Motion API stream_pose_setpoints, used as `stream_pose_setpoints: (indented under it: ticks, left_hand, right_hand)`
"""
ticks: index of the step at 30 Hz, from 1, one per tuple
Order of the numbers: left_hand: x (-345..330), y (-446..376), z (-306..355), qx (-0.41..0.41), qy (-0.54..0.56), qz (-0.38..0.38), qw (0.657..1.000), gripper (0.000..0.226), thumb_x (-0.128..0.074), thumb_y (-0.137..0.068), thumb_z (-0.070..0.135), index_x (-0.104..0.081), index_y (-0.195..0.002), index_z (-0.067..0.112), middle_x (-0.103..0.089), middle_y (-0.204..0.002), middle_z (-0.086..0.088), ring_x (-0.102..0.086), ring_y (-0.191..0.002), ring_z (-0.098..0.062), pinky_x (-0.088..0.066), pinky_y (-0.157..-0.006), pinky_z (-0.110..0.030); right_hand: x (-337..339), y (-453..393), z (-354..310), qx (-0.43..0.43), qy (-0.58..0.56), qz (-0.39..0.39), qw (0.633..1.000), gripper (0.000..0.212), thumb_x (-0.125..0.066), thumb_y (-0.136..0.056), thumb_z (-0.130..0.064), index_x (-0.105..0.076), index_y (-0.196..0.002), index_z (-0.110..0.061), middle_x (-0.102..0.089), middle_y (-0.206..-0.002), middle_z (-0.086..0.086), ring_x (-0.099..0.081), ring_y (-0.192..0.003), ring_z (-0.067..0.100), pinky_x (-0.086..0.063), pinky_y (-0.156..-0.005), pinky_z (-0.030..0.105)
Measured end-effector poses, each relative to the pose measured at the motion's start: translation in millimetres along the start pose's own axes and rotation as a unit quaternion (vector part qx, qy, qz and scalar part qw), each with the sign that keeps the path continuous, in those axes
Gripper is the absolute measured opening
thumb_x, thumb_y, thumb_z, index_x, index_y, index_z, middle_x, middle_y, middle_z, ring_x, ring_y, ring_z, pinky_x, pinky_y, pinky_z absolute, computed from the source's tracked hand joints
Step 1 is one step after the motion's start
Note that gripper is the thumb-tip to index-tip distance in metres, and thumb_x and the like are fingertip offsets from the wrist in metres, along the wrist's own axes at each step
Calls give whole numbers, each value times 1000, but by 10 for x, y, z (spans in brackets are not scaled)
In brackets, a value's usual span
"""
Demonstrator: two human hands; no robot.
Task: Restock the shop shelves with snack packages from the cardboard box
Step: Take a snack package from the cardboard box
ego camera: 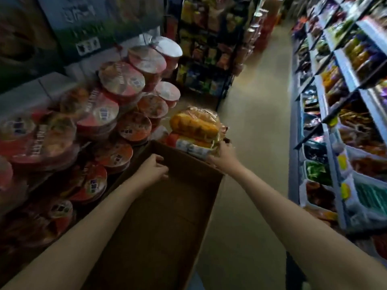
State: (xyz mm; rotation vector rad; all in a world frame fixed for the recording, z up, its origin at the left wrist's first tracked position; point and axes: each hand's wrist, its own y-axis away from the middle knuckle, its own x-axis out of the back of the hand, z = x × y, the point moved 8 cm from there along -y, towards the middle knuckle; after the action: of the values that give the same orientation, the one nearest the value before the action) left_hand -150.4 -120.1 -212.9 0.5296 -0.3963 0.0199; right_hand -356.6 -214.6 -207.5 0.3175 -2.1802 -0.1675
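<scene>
Head view, shop aisle, pic blurry. Cardboard box fills centre to 6 o'clock, open top, inside looks dark and bare as far as visible. Left hand at centre, fingers curled over the box's left wall edge, grip grasping the box rim. Right hand just at 1 o'clock of centre, grip curled round the lower end of a stack of snack pkgs: orange/yellow clear-wrapped packs w/ a white-and-red one beneath. The stack sits at the box's far end, partly above its rim; can't tell whether it rests on the rim or is lifted free.

At 9–11 o'clock: piles of red-lidded instant noodle bowls, tilted lids facing the camera, touching the box's left side. Above them, large cartons at 11 o'clock. At 12 o'clock, dark rack of snack bags. At 2–4 o'clock, blue-edged shelves w/ packaged goods and yellow price tags. Beige floor runs 12 to 6 between them.
</scene>
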Motion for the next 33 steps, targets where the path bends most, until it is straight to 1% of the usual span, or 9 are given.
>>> stream_pose_setpoints:
  ticks: [3,7,12,17,20,22,26,30,33]
  left_hand:
    - [-64,-491,265,12,-18,-4,1000,44,-52,-93,13,-35,-134,12,-56,-108,-4,-62,-97,-18,-48,-89,-35]
    - [-2,-987,525,20,-12,15,1000,41,-50,-93,11,-36,-132,8,-54,-104,-4,-61,-93,-17,-47,-77,-27]
    - [-7,-1247,572,22,-16,23,999,36,-50,-94,13,-41,-129,11,-57,-117,-8,-61,-93,-15,-47,-76,-23]
    - [103,-1336,818,-41,-27,82,995,28,-51,-92,14,-49,-120,12,-60,-114,-10,-59,-106,-23,-49,-92,-39]
    - [147,-1333,954,-32,28,106,993,26,-48,-94,19,-51,-119,11,-63,-108,-5,-61,-96,-16,-50,-85,-32]
    - [41,-1303,942,33,156,75,984,29,-43,-98,22,-50,-122,9,-63,-95,-1,-59,-83,-9,-45,-75,-24]
    - [-146,-1165,1111,81,337,-14,938,48,-42,-92,53,-49,-115,12,-61,-94,-5,-55,-87,-16,-41,-81,-30]
    - [-359,-861,1544,4,330,-169,929,57,-46,-79,70,-61,-93,17,-62,-81,2,-52,-79,-13,-40,-74,-27]
    - [-668,-405,1764,-48,284,-208,935,29,-75,-66,46,-61,-73,22,-57,-58,10,-48,-58,-6,-41,-53,-18]
  right_hand:
    - [161,-762,134,-31,-40,55,997,80,-71,-79,-28,-25,-144,-28,-29,-142,17,-34,-130,37,-33,-108,50]
    - [-5,-1421,32,-1,57,0,998,81,-71,-80,-32,-21,-145,-29,-12,-153,13,-24,-136,41,-30,-109,52]
    - [-84,-1524,21,19,157,53,986,57,-63,-85,-18,-36,-135,-21,-36,-137,13,-44,-119,37,-46,-92,44]
    - [265,-1493,-57,54,58,156,985,22,-53,-89,-6,-59,-109,-12,-56,-107,7,-57,-97,26,-44,-75,31]
    - [704,-1415,-164,67,42,206,975,11,-51,-89,-8,-61,-95,-9,-59,-100,9,-57,-92,26,-38,-70,27]
    - [1030,-1272,-231,94,46,230,967,6,-53,-88,-9,-59,-87,-9,-59,-95,11,-56,-89,27,-34,-68,27]
    - [1690,-695,-352,171,46,269,947,3,-60,-82,-7,-61,-85,-8,-60,-93,11,-57,-86,30,-39,-70,33]
    - [2132,301,-337,221,52,302,926,7,-65,-79,-9,-65,-86,-6,-63,-92,9,-62,-79,30,-52,-71,45]
    - [2159,1028,-84,184,59,243,951,8,-71,-76,-7,-66,-82,-5,-63,-101,9,-64,-88,26,-54,-78,36]
